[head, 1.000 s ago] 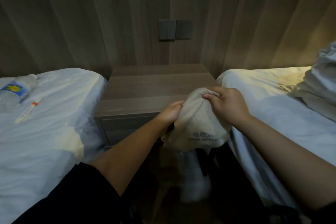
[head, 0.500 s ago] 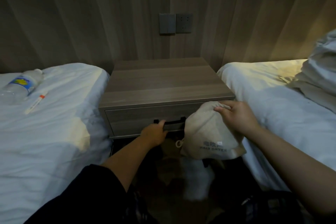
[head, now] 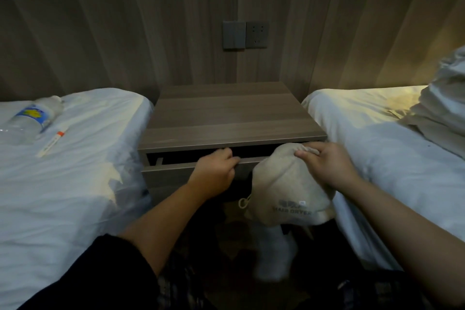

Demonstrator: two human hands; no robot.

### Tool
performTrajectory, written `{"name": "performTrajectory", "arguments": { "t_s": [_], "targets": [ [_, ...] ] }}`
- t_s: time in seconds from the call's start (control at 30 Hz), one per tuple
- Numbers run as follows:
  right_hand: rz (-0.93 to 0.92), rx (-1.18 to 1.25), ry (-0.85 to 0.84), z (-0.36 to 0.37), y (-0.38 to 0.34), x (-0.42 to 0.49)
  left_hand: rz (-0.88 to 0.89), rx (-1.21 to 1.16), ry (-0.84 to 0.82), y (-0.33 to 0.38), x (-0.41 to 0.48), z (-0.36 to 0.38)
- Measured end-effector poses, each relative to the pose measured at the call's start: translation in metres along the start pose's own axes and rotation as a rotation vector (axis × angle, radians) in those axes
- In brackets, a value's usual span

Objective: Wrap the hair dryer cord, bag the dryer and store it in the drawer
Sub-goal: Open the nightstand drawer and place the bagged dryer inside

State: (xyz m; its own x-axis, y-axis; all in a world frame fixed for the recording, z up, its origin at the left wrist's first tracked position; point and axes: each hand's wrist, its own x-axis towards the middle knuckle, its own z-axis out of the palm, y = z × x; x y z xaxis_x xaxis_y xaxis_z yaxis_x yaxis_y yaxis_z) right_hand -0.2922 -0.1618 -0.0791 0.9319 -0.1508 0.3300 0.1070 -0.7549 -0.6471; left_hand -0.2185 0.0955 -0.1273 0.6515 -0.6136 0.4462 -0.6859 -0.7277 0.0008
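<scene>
Your left hand (head: 216, 174) is curled over the top edge of the drawer (head: 171, 171) front, fingers hooked behind it and gripping. The drawer stands partly open, with only a narrow dark gap showing under the nightstand's tabletop (head: 231, 118). Your right hand (head: 324, 166) is clenched on the gathered neck of the cloth bag (head: 284, 196), which hangs in the air just right of your left hand, in front of the drawer's right end and beside the right bed (head: 377, 148). The bag bulges as if full, so I judge the hair dryer is inside it, though the dryer itself and its cord are hidden. A drawstring loop (head: 243, 202) dangles from the bag's left side.

The wrapping and bagging look done; you are on the storing step, at the point of opening the drawer. The gap looks too slim for the bag, so the next move calls for pulling the drawer out a good deal more, straight toward you, then lifting the bag over the front edge and lowering it in. Mind the loose loop so it does not snag on the drawer edge or get pinched on closing.

On the left bed (head: 75, 184) lie a water bottle (head: 30, 121) and a slim pen-like thing (head: 51, 143), well apart from the work.
</scene>
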Motion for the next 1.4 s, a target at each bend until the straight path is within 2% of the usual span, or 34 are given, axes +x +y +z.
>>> {"name": "performTrajectory", "arguments": {
  "t_s": [0.03, 0.07, 0.17, 0.2, 0.3, 0.43, 0.5, 0.6, 0.77, 0.83, 0.9, 0.97, 1.03, 1.2, 1.27, 1.4],
  "targets": [
    [-0.006, 0.005, -0.016, 0.0, -0.004, 0.001, -0.03, -0.018, 0.093, -0.002, 0.0, -0.004],
    [-0.004, 0.025, -0.031, -0.001, -0.007, 0.003, -0.123, -0.107, 0.061, -0.005, 0.003, -0.011],
    [0.017, 0.142, -0.037, -0.005, -0.02, 0.011, -0.501, -0.458, -0.264, -0.01, 0.011, -0.024],
    [0.028, 0.182, -0.019, -0.008, -0.024, 0.013, -0.575, -0.564, -0.313, -0.012, 0.011, -0.026],
    [0.068, 0.294, 0.06, -0.018, -0.038, 0.02, -0.708, -0.82, -0.324, -0.016, 0.012, -0.031],
    [0.14, 0.428, 0.1, -0.026, -0.049, 0.033, -0.834, -0.938, -0.292, -0.018, 0.018, -0.027],
    [0.184, 0.476, 0.152, -0.024, -0.054, 0.039, -0.931, -1.115, -0.266, -0.017, 0.013, -0.025],
    [0.214, 0.54, 0.254, -0.016, -0.059, 0.045, -0.945, -1.288, -0.336, -0.022, 0.006, -0.019],
    [0.312, 0.607, 0.333, 0.006, -0.058, 0.047, -0.915, -1.229, -0.549, -0.023, 0.003, -0.014],
    [0.358, 0.636, 0.32, 0.013, -0.054, 0.046, -0.911, -1.317, -0.612, -0.022, -0.001, -0.013],
    [0.377, 0.651, 0.3, 0.019, -0.048, 0.043, -0.906, -1.561, -0.579, -0.021, -0.002, -0.009],
    [0.409, 0.671, 0.283, 0.023, -0.042, 0.038, -0.912, -1.833, -0.428, -0.017, -0.001, -0.011],
    [0.467, 0.708, 0.251, 0.029, -0.036, 0.031, -0.924, -1.975, -0.34, -0.01, 0.0, -0.012],
    [0.571, 0.759, 0.215, 0.049, -0.018, 0.009, -1.065, -1.867, -0.338, 0.003, 0.0, -0.007],
    [0.568, 0.748, 0.206, 0.052, -0.014, 0.007, -1.096, -1.798, -0.388, 0.004, -0.001, -0.004],
    [0.61, 0.715, 0.076, 0.05, -0.008, 0.008, -1.238, -1.731, -0.479, 0.005, -0.001, -0.005]
  ]
}}
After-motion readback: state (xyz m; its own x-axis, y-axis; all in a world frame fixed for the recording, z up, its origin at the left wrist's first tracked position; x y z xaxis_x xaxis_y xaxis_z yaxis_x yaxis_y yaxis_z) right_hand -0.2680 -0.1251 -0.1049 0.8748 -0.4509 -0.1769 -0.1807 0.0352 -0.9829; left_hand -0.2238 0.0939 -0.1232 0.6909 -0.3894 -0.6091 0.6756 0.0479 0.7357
